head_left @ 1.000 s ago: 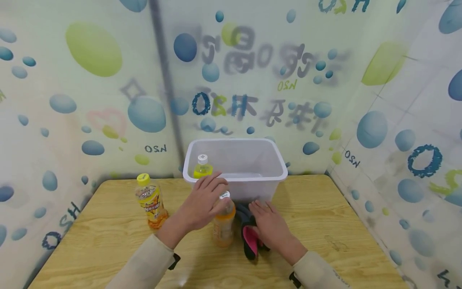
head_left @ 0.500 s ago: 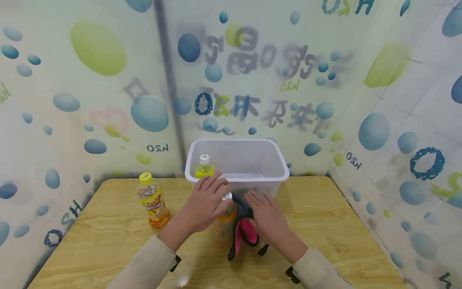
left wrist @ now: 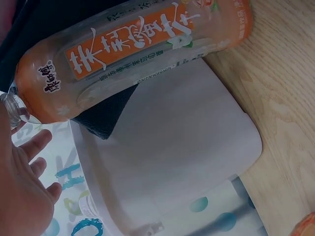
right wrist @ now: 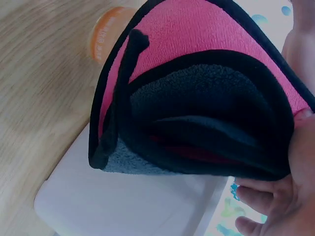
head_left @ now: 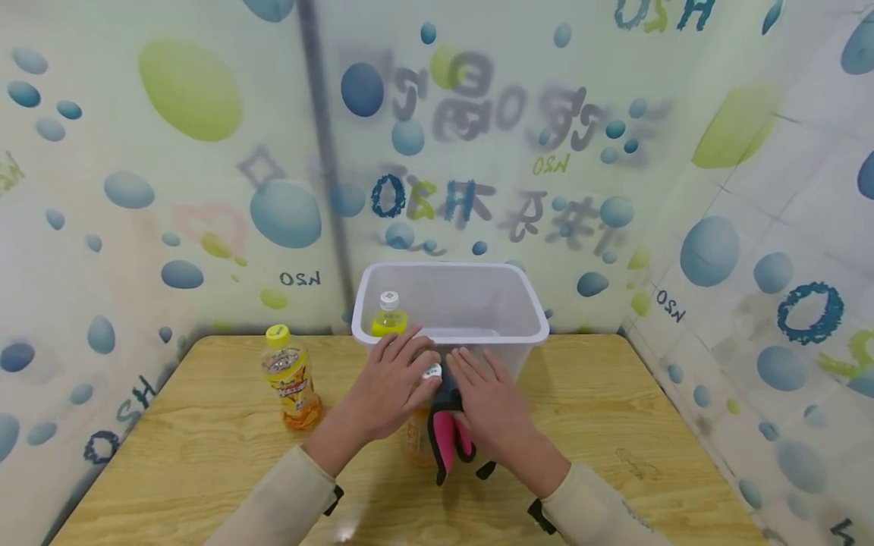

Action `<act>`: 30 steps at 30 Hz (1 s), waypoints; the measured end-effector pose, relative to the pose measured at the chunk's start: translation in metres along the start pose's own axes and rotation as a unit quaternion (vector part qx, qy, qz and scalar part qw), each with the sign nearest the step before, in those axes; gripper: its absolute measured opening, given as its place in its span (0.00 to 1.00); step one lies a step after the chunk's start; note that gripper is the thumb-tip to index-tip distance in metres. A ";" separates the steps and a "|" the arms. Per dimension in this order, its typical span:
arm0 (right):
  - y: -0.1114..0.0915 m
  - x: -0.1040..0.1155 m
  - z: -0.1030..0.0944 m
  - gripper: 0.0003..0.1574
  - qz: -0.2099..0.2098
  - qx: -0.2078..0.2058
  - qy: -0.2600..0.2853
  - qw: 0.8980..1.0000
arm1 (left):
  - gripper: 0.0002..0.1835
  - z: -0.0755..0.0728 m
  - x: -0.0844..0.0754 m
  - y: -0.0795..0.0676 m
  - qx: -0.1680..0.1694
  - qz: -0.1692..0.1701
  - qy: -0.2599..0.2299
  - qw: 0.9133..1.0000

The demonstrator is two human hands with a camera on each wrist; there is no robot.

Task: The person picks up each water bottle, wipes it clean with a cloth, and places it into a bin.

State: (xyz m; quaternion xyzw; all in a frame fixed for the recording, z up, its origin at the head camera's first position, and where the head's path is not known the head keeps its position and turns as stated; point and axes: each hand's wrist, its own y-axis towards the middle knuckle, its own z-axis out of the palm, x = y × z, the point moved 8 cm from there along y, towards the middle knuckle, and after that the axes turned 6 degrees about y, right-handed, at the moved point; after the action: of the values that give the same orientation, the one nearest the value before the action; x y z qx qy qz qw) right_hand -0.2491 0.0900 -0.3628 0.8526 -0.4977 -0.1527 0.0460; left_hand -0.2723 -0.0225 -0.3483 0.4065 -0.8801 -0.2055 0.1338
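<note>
My left hand grips the top of a drink bottle, its thumb by the white cap. The orange label of this bottle faces the left wrist view. My right hand holds a fuzzy pink and dark grey cloth with black edging. In the right wrist view the cloth hangs in folds, grey inside and pink outside, and partly hides the bottle. Seen from the left wrist, a dark part of the cloth lies behind the bottle's upper half.
Behind both hands a white plastic bin stands against the patterned wall. Inside it at the left is a white-capped bottle of yellow-green drink. A yellow-capped bottle stands left on the wooden table.
My right hand has drawn the cloth leftward and up against the bottle, which it now covers in part. The left hand has stayed at the bottle's top.
</note>
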 end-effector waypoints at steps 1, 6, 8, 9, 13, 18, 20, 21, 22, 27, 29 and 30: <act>0.000 0.001 0.001 0.48 0.000 0.002 -0.001 1.000 | 0.21 0.001 0.000 0.000 0.006 -0.002 -0.003 1.000; 0.001 0.003 0.002 0.49 0.001 0.000 -0.011 1.000 | 0.21 0.004 0.000 0.000 0.017 -0.004 -0.017 1.000; 0.001 0.003 0.003 0.50 -0.003 0.002 -0.017 1.000 | 0.21 0.004 0.000 0.000 0.016 -0.004 -0.020 1.000; 0.001 0.003 0.004 0.50 -0.005 0.005 -0.021 1.000 | 0.21 0.004 0.000 0.001 0.015 -0.003 -0.021 1.000; 0.000 0.003 0.007 0.51 -0.011 0.019 -0.026 0.999 | 0.21 0.003 0.000 0.000 0.009 -0.001 -0.031 0.999; -0.002 0.004 0.011 0.48 -0.017 0.028 -0.020 0.999 | 0.20 0.002 0.000 -0.003 0.008 -0.002 -0.041 0.999; -0.003 0.003 0.014 0.46 -0.019 0.027 -0.014 0.999 | 0.20 0.001 0.000 -0.003 0.007 -0.001 -0.041 0.999; -0.004 0.002 0.016 0.45 -0.019 0.026 -0.012 0.999 | 0.20 0.001 0.000 -0.003 0.006 0.000 -0.042 0.999; -0.005 0.002 0.018 0.45 -0.019 0.026 -0.010 0.999 | 0.20 0.001 0.000 -0.003 0.003 0.001 -0.041 0.999; -0.007 0.002 0.039 0.43 -0.021 0.043 0.007 0.999 | 0.20 0.001 0.000 -0.002 -0.009 0.003 -0.042 0.999; -0.009 0.004 0.052 0.43 -0.022 0.058 0.016 0.998 | 0.20 0.001 -0.001 -0.002 -0.013 0.004 -0.046 0.999; -0.010 0.006 0.058 0.43 -0.023 0.065 0.017 0.997 | 0.20 0.001 -0.001 -0.002 -0.015 0.004 -0.047 0.999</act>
State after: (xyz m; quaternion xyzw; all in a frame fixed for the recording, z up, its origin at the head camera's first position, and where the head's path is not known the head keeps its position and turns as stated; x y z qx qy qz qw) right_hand -0.2561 0.0939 -0.4216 0.8675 -0.4860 -0.1064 -0.0049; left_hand -0.2711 -0.0226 -0.3497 0.3908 -0.8840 -0.2367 0.0988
